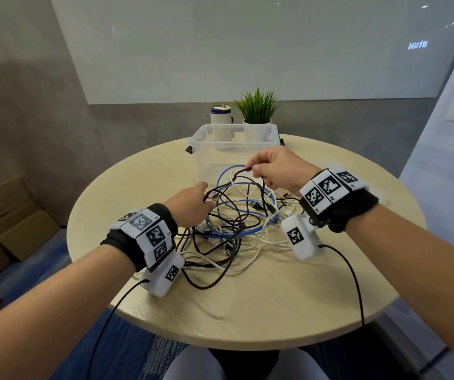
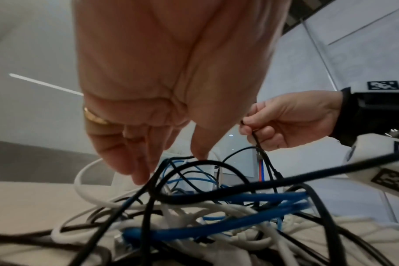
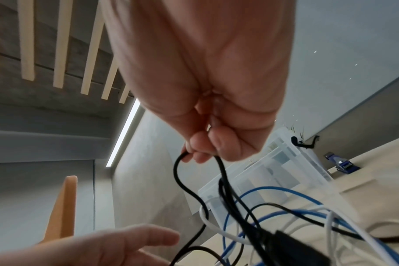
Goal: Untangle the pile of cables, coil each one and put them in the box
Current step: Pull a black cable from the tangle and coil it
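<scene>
The right hand [image 1: 275, 167] pinches a loop of black cable [image 1: 241, 171] between thumb and curled fingers [image 3: 201, 144], lifting it above the pile of cables [image 1: 234, 223], and both strands hang down from the pinch into the tangle. The left hand [image 1: 190, 205] reaches into the near left side of the pile with its fingers [image 2: 134, 162] loosely extended and slightly bent, the tips among the black strands; whether they hold any strand cannot be told. A gold ring [image 2: 94, 116] sits on one left finger. The pile mixes black, white and blue cable [image 1: 247, 231] and lies uncoiled on the round, light wood tabletop [image 1: 247, 311], between the two wrists. Just beyond the pile stands the clear plastic box [image 1: 206, 149], with black clips at its sides and no cable seen inside. Behind the box are a white and blue cylindrical container [image 1: 221, 116] and a small green plant in a white pot [image 1: 257, 116]. Both wrists carry black straps with white blocks printed with black-and-white square marker patterns; small characters beside the markers are too small to read. On the glossy wall panel far right of the plant, a mirrored light inscription [image 1: 418, 45] shows but cannot be read reliably.
</scene>
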Demonstrator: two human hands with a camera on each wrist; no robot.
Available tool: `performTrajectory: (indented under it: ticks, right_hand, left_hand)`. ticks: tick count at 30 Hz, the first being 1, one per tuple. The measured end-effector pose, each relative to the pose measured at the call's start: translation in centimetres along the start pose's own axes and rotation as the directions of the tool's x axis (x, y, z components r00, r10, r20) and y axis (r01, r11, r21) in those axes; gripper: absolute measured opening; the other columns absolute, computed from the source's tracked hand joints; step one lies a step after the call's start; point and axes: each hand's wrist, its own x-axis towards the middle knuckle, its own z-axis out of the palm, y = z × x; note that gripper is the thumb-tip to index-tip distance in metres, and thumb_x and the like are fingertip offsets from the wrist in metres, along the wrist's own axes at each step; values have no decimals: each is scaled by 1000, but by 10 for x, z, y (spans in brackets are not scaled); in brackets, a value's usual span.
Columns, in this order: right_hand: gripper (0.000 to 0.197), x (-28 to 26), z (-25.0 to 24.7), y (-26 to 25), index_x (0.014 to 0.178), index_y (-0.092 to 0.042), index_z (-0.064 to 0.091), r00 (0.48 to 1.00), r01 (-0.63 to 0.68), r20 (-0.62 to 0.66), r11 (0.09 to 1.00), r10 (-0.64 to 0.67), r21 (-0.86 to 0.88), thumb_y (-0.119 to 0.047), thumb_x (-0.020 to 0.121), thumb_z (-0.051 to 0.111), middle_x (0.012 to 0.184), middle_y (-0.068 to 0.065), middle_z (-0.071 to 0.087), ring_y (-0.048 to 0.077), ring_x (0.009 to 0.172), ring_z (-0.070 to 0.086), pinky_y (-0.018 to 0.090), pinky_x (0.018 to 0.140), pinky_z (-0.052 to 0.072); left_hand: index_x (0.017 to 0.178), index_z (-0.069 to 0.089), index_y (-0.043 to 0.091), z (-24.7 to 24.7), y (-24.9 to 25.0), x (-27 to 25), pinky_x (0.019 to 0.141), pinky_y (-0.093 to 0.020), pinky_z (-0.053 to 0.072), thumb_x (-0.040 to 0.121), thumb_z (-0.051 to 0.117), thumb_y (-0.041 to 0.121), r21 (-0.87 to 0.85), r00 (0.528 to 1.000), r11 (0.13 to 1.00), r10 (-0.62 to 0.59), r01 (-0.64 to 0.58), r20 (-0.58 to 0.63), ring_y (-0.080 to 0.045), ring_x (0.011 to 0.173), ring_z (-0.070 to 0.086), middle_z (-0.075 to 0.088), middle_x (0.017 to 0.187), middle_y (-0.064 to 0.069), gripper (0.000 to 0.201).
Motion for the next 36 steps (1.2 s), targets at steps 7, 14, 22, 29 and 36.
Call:
performTrajectory:
  ticks: [7, 14, 22, 29, 36]
  right_hand:
    - [24, 4, 1, 4, 85, -19, 62, 996, -80, -49, 979, 72, -186, -1, 89, 47, 79, 3, 59, 13, 62, 50, 23, 53, 41]
    - [23, 6, 8, 9, 100, -12, 64, 985, -172, -44, 977, 168, -123, 1, 91, 48, 74, 10, 65, 15, 55, 64, 24, 53, 55]
    - [35, 5, 12, 6, 102, -21, 73, 987, -74, 94, 885, 131, -460, -1, 91, 47, 89, 0, 61, 12, 68, 52, 21, 52, 40]
    - [35, 10, 16, 12, 79, -31, 71, 988, -15, 136, 926, 71, -378, -3, 89, 53, 100, 9, 69, 18, 81, 54, 31, 76, 50]
    - [29, 13, 17, 8, 80, -29, 71, 984, 41, 178, 956, 12, -290, -5, 89, 57, 81, 2, 62, 15, 70, 48, 24, 63, 41]
  left_hand:
    - [102, 65, 10, -5, -2, 2, 63, -23, 42, 95, 52, 19, -128, 997, 991, 37, -45, -63, -18, 74, 57, 66, 93, -8, 17]
    - [108, 44, 22, -24, 15, -8, 54, -27, 51, 96, 41, 8, -504, 928, 835, 19, -219, -372, -18, 61, 60, 64, 84, -7, 18]
    - [113, 63, 14, -14, -1, 1, 79, -27, 41, 95, 52, 23, -19, 993, 999, 29, -31, -112, -22, 96, 54, 50, 124, -10, 24]
    - [134, 49, 24, -3, 4, 2, 107, -28, 31, 95, 51, 30, 7, 981, 985, 171, -172, 93, -22, 125, 45, 31, 145, -2, 39]
    - [96, 65, 20, -4, 10, 5, 61, -16, 37, 90, 60, 23, -106, 975, 970, 215, -219, -50, -9, 72, 53, 60, 81, 7, 9]
